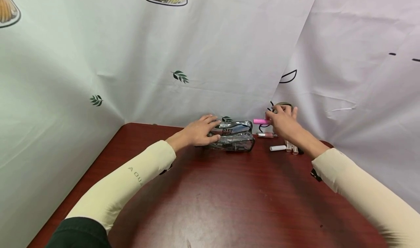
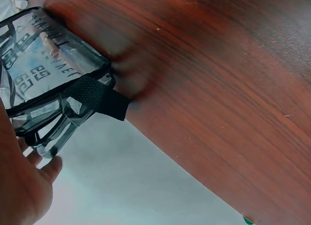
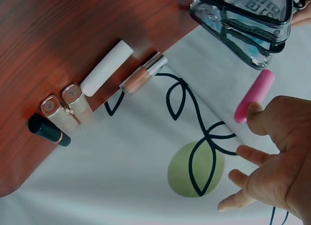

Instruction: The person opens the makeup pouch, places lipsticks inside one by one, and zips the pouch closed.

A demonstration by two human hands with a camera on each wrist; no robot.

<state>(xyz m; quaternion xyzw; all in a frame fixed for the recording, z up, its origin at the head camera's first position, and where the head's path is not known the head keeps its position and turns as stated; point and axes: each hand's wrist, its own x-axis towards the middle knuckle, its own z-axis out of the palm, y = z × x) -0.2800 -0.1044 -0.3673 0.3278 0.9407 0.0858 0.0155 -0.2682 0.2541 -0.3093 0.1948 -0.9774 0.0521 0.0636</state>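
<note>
A clear makeup bag (image 1: 241,143) with black trim lies at the back of the table. Dark lettering and square logos mark its side in the left wrist view, where some items show faintly through the plastic. My left hand (image 1: 201,131) holds the bag at its left end, thumb towards the front and fingers at the back. Right of the bag, my right hand (image 1: 284,123) pinches a pink tube (image 3: 255,96) by one end, its other end pointing towards the bag. The remaining right fingers spread apart from the tube.
Near the table's back right edge lie a lip gloss tube (image 3: 143,72), a white tube (image 3: 107,68), two small bottles with brownish caps (image 3: 73,96) and a dark tube (image 3: 47,129). A white printed cloth (image 1: 210,58) hangs behind the reddish-brown table (image 1: 203,204).
</note>
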